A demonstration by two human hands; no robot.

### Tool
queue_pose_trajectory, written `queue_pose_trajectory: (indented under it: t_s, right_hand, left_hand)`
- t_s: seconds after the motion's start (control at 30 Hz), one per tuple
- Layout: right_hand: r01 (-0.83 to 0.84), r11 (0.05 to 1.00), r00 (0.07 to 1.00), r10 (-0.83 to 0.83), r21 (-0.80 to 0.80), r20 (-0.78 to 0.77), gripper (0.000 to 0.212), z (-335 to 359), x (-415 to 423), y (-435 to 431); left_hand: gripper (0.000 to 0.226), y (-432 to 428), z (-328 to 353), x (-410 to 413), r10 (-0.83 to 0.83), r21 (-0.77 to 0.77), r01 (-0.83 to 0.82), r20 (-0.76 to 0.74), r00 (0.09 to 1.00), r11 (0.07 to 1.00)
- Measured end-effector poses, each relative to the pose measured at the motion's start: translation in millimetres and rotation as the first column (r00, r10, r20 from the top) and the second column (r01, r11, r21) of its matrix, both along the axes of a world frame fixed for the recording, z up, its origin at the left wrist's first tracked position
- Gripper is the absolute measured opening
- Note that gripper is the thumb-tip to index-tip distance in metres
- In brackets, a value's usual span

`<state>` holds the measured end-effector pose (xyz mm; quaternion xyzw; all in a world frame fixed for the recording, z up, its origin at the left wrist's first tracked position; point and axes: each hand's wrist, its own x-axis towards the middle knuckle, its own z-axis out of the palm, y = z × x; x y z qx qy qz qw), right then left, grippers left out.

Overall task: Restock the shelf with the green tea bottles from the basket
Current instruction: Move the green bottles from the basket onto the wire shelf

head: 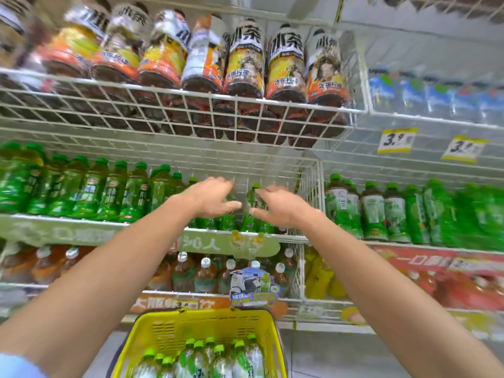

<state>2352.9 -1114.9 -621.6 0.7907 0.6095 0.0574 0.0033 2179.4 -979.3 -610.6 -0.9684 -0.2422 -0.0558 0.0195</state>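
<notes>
Bottles (218, 358) stand upright in our near basket (201, 313), between both arms. Left hand (208, 197) and right hand (281, 205) hover spread, empty, at the far shelf (81, 230).

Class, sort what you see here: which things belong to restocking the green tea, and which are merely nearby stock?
Job: yellow basket, green tea bottles in it, middle shelf, left hand, right hand.
Just nearby: orange-labelled bottles above, brown tea bottles below, water bottles, price tags.
</notes>
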Motion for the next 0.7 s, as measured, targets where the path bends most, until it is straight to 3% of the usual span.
queue_pose_trajectory:
  t_s: [0.37, 0.7]
  right_hand:
    - [-0.076, 0.997, 0.997, 0.076, 0.031, 0.001, 0.075, -20.8, -59.7, -23.6]
    - [-0.226, 0.974, 0.969, 0.226, 0.011, -0.096, 0.069, -82.3, -132.4, 19.3]
  left_hand:
    - [0.07, -31.1, -25.3, -65.2, 0.043, -0.002, -0.043, -0.036, 0.998, 0.999]
    - [0.07, -18.2, -81.1, -145.4, 0.145, -0.077, -0.15, -0.067, 0.987, 0.986]
